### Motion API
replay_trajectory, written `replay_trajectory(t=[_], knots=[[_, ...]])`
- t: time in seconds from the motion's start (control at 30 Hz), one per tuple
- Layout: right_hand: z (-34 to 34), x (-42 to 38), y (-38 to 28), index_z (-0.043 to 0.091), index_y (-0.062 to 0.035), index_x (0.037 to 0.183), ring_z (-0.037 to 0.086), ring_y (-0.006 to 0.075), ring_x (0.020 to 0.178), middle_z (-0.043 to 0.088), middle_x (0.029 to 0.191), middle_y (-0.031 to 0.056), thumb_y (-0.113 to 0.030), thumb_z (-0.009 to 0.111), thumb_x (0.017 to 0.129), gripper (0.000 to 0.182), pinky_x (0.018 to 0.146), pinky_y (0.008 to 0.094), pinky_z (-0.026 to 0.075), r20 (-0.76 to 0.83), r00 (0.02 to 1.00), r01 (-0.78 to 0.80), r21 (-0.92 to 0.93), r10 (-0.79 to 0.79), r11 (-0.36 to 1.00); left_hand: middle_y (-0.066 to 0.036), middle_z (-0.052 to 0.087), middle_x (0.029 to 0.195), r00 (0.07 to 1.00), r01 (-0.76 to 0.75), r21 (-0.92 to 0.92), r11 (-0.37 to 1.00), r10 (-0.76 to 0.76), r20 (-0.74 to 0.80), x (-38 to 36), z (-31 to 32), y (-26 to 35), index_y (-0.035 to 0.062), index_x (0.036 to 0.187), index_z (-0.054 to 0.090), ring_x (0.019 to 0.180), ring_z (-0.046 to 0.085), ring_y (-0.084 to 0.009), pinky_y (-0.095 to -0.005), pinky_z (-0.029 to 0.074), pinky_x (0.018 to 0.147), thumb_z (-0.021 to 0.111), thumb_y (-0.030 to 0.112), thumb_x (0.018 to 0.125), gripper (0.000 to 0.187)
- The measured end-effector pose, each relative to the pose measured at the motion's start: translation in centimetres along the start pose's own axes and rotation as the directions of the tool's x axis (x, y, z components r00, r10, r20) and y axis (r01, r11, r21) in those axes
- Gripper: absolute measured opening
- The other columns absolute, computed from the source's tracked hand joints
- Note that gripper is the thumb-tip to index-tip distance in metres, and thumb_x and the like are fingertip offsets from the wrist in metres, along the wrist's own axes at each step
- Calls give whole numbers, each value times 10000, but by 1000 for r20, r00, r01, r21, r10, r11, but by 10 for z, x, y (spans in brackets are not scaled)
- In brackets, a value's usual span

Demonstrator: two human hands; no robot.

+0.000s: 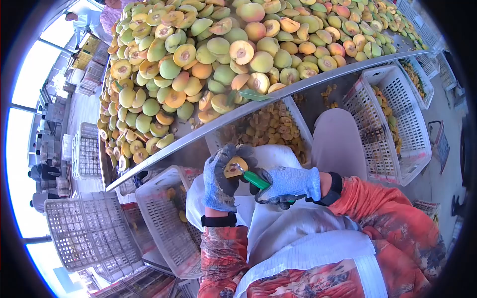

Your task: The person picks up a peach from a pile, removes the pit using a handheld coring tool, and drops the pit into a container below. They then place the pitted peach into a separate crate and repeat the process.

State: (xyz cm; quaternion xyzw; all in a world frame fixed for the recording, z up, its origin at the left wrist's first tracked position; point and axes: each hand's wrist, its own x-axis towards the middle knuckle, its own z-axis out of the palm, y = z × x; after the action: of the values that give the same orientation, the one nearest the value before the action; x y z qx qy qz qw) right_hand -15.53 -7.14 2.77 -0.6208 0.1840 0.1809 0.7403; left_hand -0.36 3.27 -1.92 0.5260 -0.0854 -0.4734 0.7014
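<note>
My left hand [222,179], in a blue and dark grey work glove, is closed around a cut peach half [235,167], its cut face toward my right hand. In my right hand [285,185], gloved the same way, is a green-handled pitting tool [256,180]. Its short metal tip touches the peach half; the exact shape of the tip is hard to make out. Both hands are above my lap, over a white apron [278,233]. Beyond them, many peach halves [218,47] are heaped on a metal-edged table [198,133].
Under the table edge, a crate [299,117] holds yellow-brown pieces. White plastic crates stand at right [415,136] and left [161,223], with another grey-white crate [92,231] farther left. A long green leaf [253,95] lies at the table's rim. People [89,20] are at upper left.
</note>
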Motion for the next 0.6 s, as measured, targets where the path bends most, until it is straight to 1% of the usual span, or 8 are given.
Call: replay_trajectory(t=[0.13, 0.2, 0.3, 0.33, 0.43, 0.5, 0.53, 0.6], knots=[[-6, 16, 16, 505, -97, 902, 463, 91, 447, 491, 587, 5, -235, 632, 774, 228, 383, 235, 386, -22, 985, 161, -208, -169, 965, -149, 641, 823, 998, 43, 26, 999, -44, 35, 5, 11, 11, -59, 931, 597, 678, 631, -226, -305, 522, 592, 563, 158, 815, 248], [-9, 18, 7, 513, -99, 917, 462, 89, 447, 491, 581, 0, -238, 638, 770, 237, 382, 232, 381, 12, 1000, 14, -55, -13, 998, -161, 639, 829, 966, -196, 381, 903, 246, -85, 11, 18, 10, -66, 922, 594, 681, 630, -241, -311, 521, 594, 564, 169, 817, 260], [-12, 21, 18, 526, -102, 932, 462, 87, 447, 501, 588, -1, -248, 641, 761, 253, 382, 229, 377, 161, 986, -18, 314, -35, 949, -121, 613, 839, 904, -416, 221, 882, 427, -3, 8, 26, 1, -47, 1000, 569, 682, 601, -219, -296, 503, 625, 524, 222, 859, 307], [-13, 22, 17, 526, -102, 932, 462, 87, 447, 501, 588, -1, -248, 641, 761, 253, 382, 229, 377, 160, 987, -19, 318, -34, 948, -169, 633, 837, 970, -243, 50, 969, 243, -9, 4, 33, 14, -73, 917, 586, 702, 626, -269, -328, 527, 629, 557, 195, 844, 280], [-15, 32, 26, 536, -96, 936, 468, 87, 451, 511, 593, 7, -267, 653, 750, 279, 386, 231, 382, 44, 999, -25, 30, 24, 999, -165, 628, 841, 994, -49, -251, 967, 22, -107, 22, 25, 0, -64, 939, 576, 706, 622, -269, -339, 530, 636, 550, 193, 853, 272], [-17, 54, 62, 533, -83, 925, 475, 88, 455, 515, 595, 12, -290, 663, 746, 303, 390, 235, 389, -128, 746, 214, -884, -654, 416, -159, 624, 824, 985, -73, -99, 992, 56, -163, 30, 19, -7, -52, 956, 567, 702, 619, -273, -355, 533, 630, 545, 181, 857, 254], [-19, 50, 53, 533, -83, 925, 475, 88, 455, 515, 595, 12, -290, 663, 746, 303, 390, 235, 389, -128, 747, 212, -884, -653, 417, -155, 622, 810, 990, -41, -184, 982, 14, -144, 30, 23, -6, -43, 963, 565, 692, 617, -270, -354, 532, 627, 537, 209, 862, 273], [-20, 34, 21, 531, -80, 934, 486, 95, 469, 528, 620, 17, -280, 667, 750, 304, 402, 240, 401, -97, 979, 120, -429, -178, 895, -151, 620, 797, 992, -8, -267, 964, -26, -124, 27, 30, -1, -35, 969, 563, 683, 614, -268, -353, 532, 624, 528, 236, 868, 292]])
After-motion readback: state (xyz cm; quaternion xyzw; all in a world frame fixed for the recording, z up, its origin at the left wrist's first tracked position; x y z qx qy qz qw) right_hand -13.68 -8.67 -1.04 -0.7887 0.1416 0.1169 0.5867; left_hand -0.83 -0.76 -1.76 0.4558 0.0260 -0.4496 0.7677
